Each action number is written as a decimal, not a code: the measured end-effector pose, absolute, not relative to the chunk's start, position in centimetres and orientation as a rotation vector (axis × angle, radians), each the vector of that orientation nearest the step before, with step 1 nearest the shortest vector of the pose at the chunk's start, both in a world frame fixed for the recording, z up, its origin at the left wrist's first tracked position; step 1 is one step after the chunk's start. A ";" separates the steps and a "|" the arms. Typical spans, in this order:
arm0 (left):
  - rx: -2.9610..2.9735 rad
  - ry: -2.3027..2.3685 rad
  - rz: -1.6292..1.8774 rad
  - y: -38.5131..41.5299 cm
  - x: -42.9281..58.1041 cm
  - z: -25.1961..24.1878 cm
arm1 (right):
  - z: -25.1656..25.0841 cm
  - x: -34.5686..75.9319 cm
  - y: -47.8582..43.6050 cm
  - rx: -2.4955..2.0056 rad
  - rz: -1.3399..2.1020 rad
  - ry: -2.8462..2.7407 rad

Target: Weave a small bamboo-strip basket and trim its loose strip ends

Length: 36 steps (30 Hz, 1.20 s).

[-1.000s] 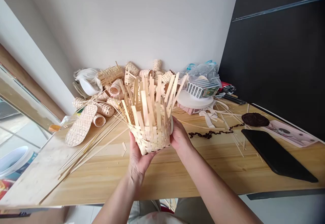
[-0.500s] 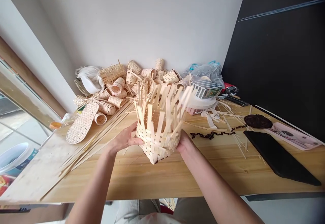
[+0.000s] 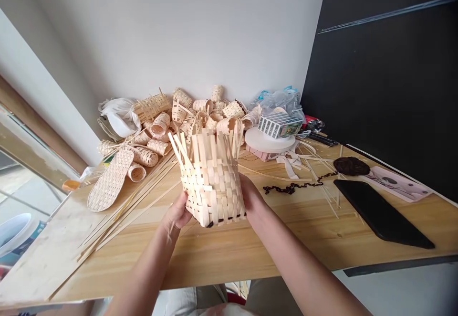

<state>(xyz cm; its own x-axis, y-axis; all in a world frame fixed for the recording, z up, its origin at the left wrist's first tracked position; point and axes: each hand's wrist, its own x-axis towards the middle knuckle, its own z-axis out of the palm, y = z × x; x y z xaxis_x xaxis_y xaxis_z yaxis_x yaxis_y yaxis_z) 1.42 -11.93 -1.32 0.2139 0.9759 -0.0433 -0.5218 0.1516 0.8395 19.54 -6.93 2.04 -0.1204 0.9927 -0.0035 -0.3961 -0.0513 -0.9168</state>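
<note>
A half-woven basket (image 3: 213, 187) of pale bamboo strips is held upright over the wooden table (image 3: 250, 249), its loose upright strips sticking up from the woven base. My left hand (image 3: 176, 215) grips its lower left side, fingers curled behind the base. At the basket's lower right side, my right hand (image 3: 252, 200) clasps it, with the fingers mostly hidden behind the weave.
Several small woven baskets (image 3: 161, 124) pile against the back wall, with a flat woven oval (image 3: 110, 179) and long bamboo strips (image 3: 132, 206) at left. A white round stand (image 3: 270, 139), a dark chain (image 3: 296, 187), a black pad (image 3: 381, 213) and a dark wall panel lie to the right.
The basket has been turned in both hands, from tilted with its opening towards me to upright. My left hand slid down to the lower left corner.
</note>
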 end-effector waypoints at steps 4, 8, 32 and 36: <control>0.580 0.774 1.450 -12.5 2.0 -0.9 | 2.9 22.2 -7.0 -1.028 1.252 -0.981; 0.519 0.770 1.586 -13.0 3.0 0.1 | 4.3 25.8 -9.2 -1.273 0.721 -1.416; 0.684 0.912 1.711 -13.9 4.5 -0.2 | 5.1 24.9 -12.4 -0.927 -0.092 -2.262; 0.647 0.892 1.680 -14.0 4.9 -0.2 | 5.2 24.9 -12.2 -0.916 -0.223 -2.275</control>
